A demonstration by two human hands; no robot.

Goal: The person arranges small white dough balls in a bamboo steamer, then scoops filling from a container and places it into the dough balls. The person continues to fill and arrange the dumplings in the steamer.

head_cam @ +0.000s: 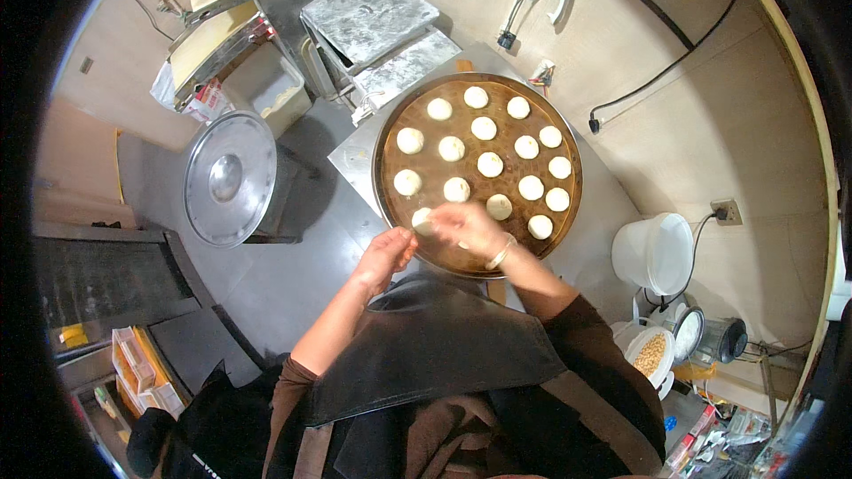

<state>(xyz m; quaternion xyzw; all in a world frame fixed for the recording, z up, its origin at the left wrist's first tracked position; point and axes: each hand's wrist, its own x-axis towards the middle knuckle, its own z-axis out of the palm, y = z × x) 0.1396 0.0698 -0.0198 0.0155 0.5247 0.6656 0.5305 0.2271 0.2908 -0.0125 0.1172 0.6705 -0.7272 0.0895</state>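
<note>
A large round brown metal pan (466,239) lies before me, bearing several pale round dough balls (490,164) spaced apart. My right hand (466,223) is over the pan's near part, blurred, its fingertips beside a dough ball (422,220) near the rim; whether it grips anything is unclear. My left hand (389,253) is at the pan's near left edge, thumb and fingertips pinched together close to that same ball. Whether something small is between those fingertips cannot be made out.
Flour-dusted metal boxes (373,16) stand beyond the pan. To the left are a round metal lid (229,179) and a plastic bin (279,93). At right stand a white bucket (652,253) and a tub of nuts (651,354). A cable with a plug (594,124) hangs on the wall.
</note>
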